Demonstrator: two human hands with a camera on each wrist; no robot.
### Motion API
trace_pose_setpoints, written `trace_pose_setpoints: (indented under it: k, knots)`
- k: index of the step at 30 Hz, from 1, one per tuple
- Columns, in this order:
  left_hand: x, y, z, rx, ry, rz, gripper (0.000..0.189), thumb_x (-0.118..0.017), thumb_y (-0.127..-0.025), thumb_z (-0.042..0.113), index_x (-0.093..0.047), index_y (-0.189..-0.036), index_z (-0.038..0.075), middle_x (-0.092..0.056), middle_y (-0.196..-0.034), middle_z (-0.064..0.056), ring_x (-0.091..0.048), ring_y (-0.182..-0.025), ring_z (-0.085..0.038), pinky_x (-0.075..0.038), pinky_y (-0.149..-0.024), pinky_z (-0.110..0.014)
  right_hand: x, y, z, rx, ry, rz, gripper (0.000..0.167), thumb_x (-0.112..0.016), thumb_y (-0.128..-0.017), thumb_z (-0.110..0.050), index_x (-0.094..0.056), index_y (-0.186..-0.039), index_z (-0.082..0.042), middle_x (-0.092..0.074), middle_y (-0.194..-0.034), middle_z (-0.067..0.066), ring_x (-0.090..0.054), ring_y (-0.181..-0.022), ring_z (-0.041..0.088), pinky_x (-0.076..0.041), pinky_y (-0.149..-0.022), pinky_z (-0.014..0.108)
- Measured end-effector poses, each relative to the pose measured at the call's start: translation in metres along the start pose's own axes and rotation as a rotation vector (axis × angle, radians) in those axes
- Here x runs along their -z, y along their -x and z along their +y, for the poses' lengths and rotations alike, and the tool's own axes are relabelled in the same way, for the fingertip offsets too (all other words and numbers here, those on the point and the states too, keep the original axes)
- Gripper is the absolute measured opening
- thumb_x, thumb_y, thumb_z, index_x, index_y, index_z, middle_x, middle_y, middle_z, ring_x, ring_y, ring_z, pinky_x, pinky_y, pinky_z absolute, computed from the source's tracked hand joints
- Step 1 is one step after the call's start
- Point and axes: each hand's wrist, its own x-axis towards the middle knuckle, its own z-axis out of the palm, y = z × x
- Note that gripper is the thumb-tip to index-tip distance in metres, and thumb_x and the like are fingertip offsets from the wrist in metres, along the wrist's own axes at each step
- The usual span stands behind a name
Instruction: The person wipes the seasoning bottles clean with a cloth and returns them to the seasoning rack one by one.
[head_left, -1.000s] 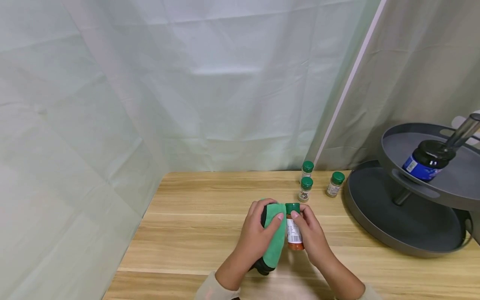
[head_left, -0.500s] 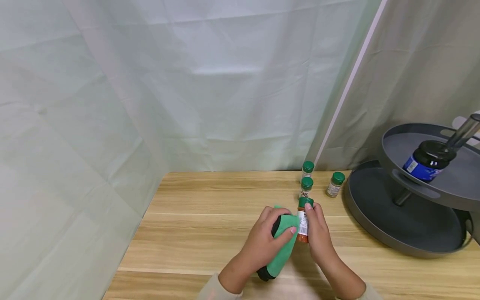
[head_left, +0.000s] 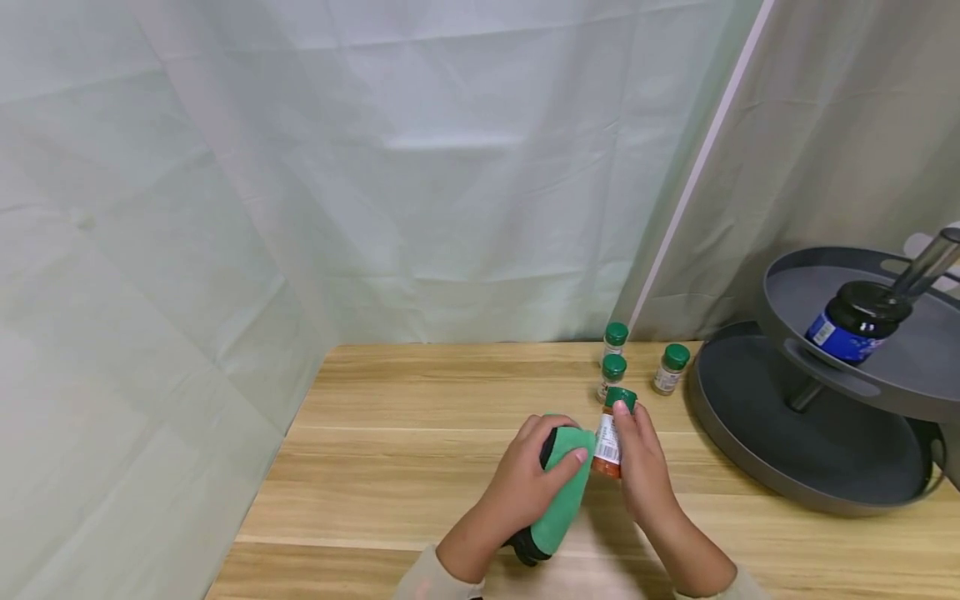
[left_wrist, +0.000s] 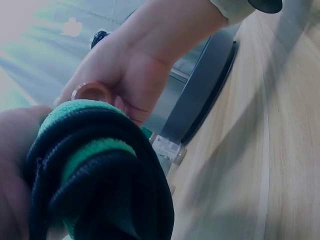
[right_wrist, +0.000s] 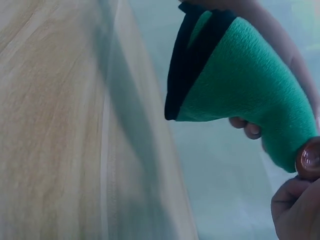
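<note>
My left hand (head_left: 523,482) grips a folded green cloth (head_left: 564,500) with black edging, thumb on its upper face. In my right hand (head_left: 645,467) is a spice jar (head_left: 607,440) with a green cap, a white label and orange-red contents. The jar tilts a little, cap away from me, and is held above the table. The cloth's far end lies right beside the jar's label. From the left wrist, the jar's round bottom (left_wrist: 93,93) shows just beyond the folded cloth (left_wrist: 100,150). The right wrist view has the cloth (right_wrist: 245,75) reaching down to the jar's base (right_wrist: 311,157).
Three smaller green-capped jars stand at the back of the wooden table (head_left: 390,467): one (head_left: 615,340) by the curtain, one (head_left: 611,377) in front, another (head_left: 669,370) to the right. A dark two-tier tray (head_left: 720,433) stands at right, with a blue-labelled jar (head_left: 847,333) on top.
Both hands have moved rightward with the cloth and spice jar. The jar has also gone farther from me and now tilts, where it was upright. The other jars and tray have not moved.
</note>
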Motion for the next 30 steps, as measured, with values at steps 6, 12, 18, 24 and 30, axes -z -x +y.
trace_pose_setpoints:
  k: [6, 12, 18, 24, 30]
  knots:
    - [0.0, -0.002, -0.003, 0.078, 0.079, 0.027, 0.038, -0.059, -0.098, 0.055, -0.056, -0.13, 0.035, -0.055, -0.123, 0.004, -0.056, -0.102, -0.014, -0.05, -0.083, -0.03, -0.002, -0.003, -0.003, -0.037, -0.051, -0.028, 0.029, -0.051, -0.107, -0.032, -0.045, -0.13, -0.015, -0.057, -0.097, 0.0, -0.06, -0.079, 0.008, -0.056, -0.066, 0.025]
    - [0.0, -0.004, -0.005, 0.107, 0.103, 0.034, 0.041, -0.059, -0.098, 0.053, -0.057, -0.131, 0.028, -0.056, -0.122, 0.003, -0.056, -0.102, -0.014, -0.05, -0.083, -0.031, 0.004, -0.008, -0.001, 0.102, -0.158, -0.073, 0.02, -0.045, -0.109, -0.027, -0.047, -0.121, -0.01, -0.065, -0.094, -0.004, -0.066, -0.082, 0.006, -0.055, -0.065, 0.021]
    - [-0.001, -0.007, -0.009, 0.144, 0.127, 0.044, 0.039, -0.059, -0.099, 0.051, -0.057, -0.13, 0.028, -0.057, -0.121, -0.001, -0.057, -0.099, -0.015, -0.05, -0.08, -0.033, 0.008, -0.011, -0.001, 0.181, -0.201, -0.061, 0.017, -0.046, -0.109, -0.022, -0.047, -0.121, -0.011, -0.073, -0.099, -0.003, -0.07, -0.091, 0.008, -0.06, -0.078, 0.026]
    - [-0.001, -0.009, -0.012, 0.17, 0.126, 0.042, 0.041, -0.058, -0.099, 0.052, -0.057, -0.131, 0.027, -0.057, -0.122, -0.003, -0.057, -0.099, -0.016, -0.049, -0.079, -0.033, 0.012, -0.013, -0.003, 0.213, -0.13, -0.059, 0.02, -0.049, -0.108, -0.018, -0.048, -0.125, -0.009, -0.076, -0.11, -0.001, -0.071, -0.097, 0.011, -0.059, -0.082, 0.027]
    - [-0.003, -0.01, -0.014, 0.185, 0.122, 0.043, 0.041, -0.059, -0.098, 0.053, -0.057, -0.13, 0.027, -0.058, -0.121, -0.003, -0.057, -0.099, -0.016, -0.049, -0.079, -0.034, 0.016, -0.015, -0.005, 0.225, -0.13, -0.1, 0.019, -0.05, -0.107, -0.018, -0.048, -0.123, -0.008, -0.076, -0.117, 0.003, -0.073, -0.1, 0.014, -0.058, -0.087, 0.027]
